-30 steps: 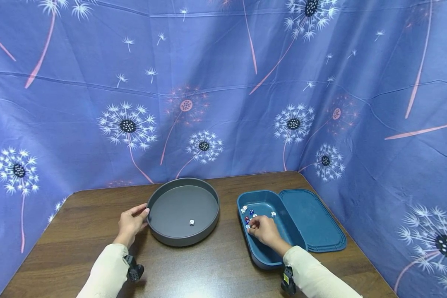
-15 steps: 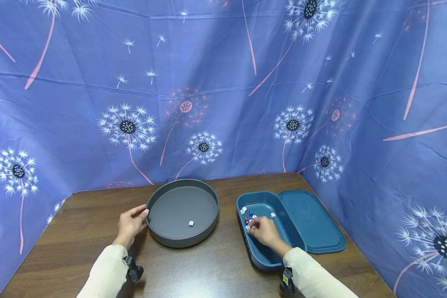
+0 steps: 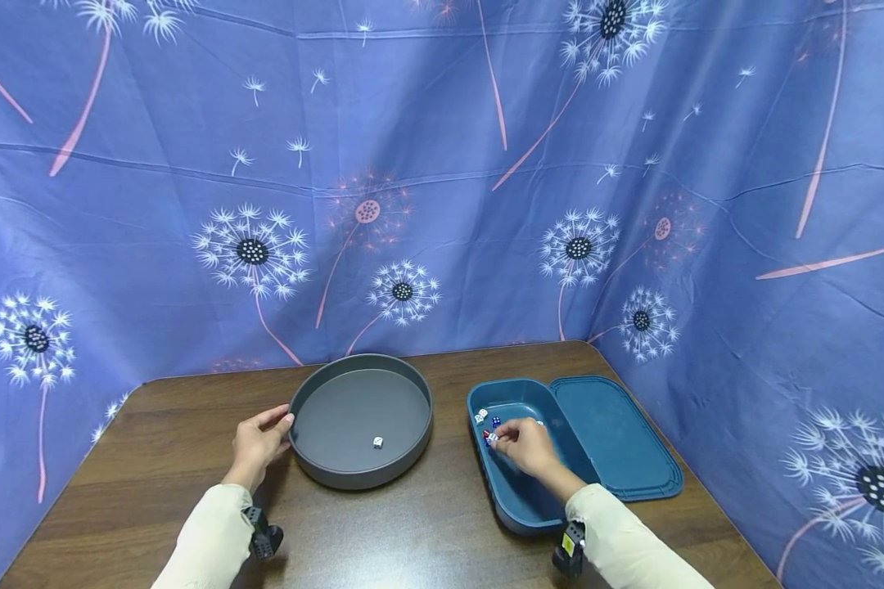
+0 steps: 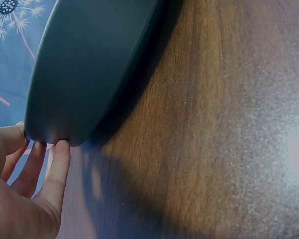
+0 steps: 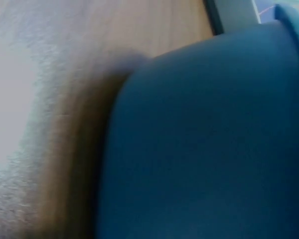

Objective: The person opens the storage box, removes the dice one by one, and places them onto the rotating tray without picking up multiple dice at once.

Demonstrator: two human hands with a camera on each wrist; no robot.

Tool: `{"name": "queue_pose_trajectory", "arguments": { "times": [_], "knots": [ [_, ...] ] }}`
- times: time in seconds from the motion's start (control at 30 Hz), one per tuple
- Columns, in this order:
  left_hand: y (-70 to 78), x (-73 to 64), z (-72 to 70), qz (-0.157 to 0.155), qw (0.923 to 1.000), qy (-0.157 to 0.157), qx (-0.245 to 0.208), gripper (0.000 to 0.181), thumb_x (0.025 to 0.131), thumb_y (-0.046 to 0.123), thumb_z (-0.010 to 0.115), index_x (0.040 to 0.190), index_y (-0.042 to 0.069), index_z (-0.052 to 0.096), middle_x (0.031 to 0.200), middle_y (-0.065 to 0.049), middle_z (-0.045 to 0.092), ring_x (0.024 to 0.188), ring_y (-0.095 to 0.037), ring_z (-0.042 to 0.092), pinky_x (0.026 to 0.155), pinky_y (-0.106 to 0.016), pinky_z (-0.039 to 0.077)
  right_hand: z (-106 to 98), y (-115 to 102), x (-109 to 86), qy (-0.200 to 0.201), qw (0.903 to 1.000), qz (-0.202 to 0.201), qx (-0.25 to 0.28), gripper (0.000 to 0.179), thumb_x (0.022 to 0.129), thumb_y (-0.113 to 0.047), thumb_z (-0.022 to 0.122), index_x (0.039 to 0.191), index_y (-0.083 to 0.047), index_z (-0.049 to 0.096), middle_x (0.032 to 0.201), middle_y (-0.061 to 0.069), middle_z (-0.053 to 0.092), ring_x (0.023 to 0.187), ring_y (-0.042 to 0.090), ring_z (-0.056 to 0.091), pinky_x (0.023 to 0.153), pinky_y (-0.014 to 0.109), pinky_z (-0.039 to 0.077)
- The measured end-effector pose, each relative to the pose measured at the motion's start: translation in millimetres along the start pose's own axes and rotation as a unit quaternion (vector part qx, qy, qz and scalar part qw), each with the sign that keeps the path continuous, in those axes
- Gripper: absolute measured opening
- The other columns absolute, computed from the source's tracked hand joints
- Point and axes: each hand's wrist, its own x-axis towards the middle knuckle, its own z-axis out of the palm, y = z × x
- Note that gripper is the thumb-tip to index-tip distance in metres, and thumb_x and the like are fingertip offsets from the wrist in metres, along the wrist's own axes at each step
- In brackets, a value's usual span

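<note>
A round dark grey pan (image 3: 354, 401) sits on the left half of the table, with one white die (image 3: 378, 442) lying inside. My left hand (image 3: 258, 446) steadies it from the left, fingertips against the outer wall; in the left wrist view these fingers (image 4: 57, 174) are fairly straight. My right hand (image 3: 529, 448) reaches down into a blue rectangular box (image 3: 511, 507), thumb and index finger pinching a small white die (image 3: 493, 438). Several dice lie around the fingertips, among them a blue die (image 3: 496, 422) and white dice (image 3: 481, 415). The right wrist view shows the box's outer wall (image 5: 204, 139); the hand is hidden there.
A flat blue lid (image 3: 622, 442) lies against the box's right side. The wooden table (image 3: 368, 540) ends at a blue curtain (image 3: 442, 164) with dandelion prints behind and to the right. Each wrist wears a small black camera.
My right hand has shifted slightly up and away inside the box, lifting a white die between the fingertips. My left hand and the pan have stayed where they were.
</note>
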Motion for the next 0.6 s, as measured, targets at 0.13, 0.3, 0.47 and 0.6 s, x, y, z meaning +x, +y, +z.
{"name": "queue_pose_trajectory", "arguments": {
  "times": [0.13, 0.3, 0.47, 0.6],
  "knots": [
    [-0.5, 0.3, 0.3, -0.001, 1.0000, 0.002, -0.002, 0.038, 0.097, 0.013, 0.057, 0.130, -0.004, 0.055, 0.130, -0.030, 0.052, 0.088, -0.013, 0.063, 0.076, -0.030, 0.060, -7, -7, 3.3, 0.001, 0.9999, 0.012, 0.002, 0.007, 0.075, -0.004, 0.078, 0.079, -0.005, 0.073, 0.068, -0.003, 0.065, 0.063, 0.008, 0.054, 0.055, 0.021, 0.046],
    [0.0, 0.2, 0.6, 0.000, 1.0000, 0.005, -0.004, 0.038, 0.096, 0.012, 0.058, 0.130, -0.005, 0.055, 0.129, -0.030, 0.052, 0.085, -0.013, 0.063, 0.073, -0.028, 0.061, -14, -18, 10.3, 0.012, 0.9998, 0.014, -0.003, 0.007, 0.077, -0.005, 0.078, 0.083, -0.007, 0.073, 0.072, -0.002, 0.067, 0.066, 0.009, 0.056, 0.056, 0.022, 0.049],
    [1.9, 0.7, -0.2, 0.003, 1.0000, 0.003, -0.001, 0.038, 0.096, 0.013, 0.058, 0.130, -0.005, 0.055, 0.129, -0.030, 0.052, 0.086, -0.013, 0.063, 0.074, -0.027, 0.061, -20, -37, 17.1, 0.017, 0.9997, 0.016, 0.012, 0.006, 0.080, -0.009, 0.077, 0.085, -0.007, 0.073, 0.073, -0.001, 0.066, 0.066, 0.011, 0.056, 0.053, 0.022, 0.049],
    [1.6, 1.2, -0.2, 0.005, 1.0000, 0.003, -0.001, 0.038, 0.096, 0.012, 0.058, 0.130, -0.005, 0.055, 0.129, -0.030, 0.052, 0.087, -0.014, 0.062, 0.073, -0.026, 0.061, -22, -56, 22.6, 0.026, 0.9994, 0.005, 0.022, 0.007, 0.081, -0.012, 0.077, 0.085, -0.007, 0.073, 0.073, -0.001, 0.067, 0.065, 0.011, 0.057, 0.052, 0.022, 0.049]
  ]
}}
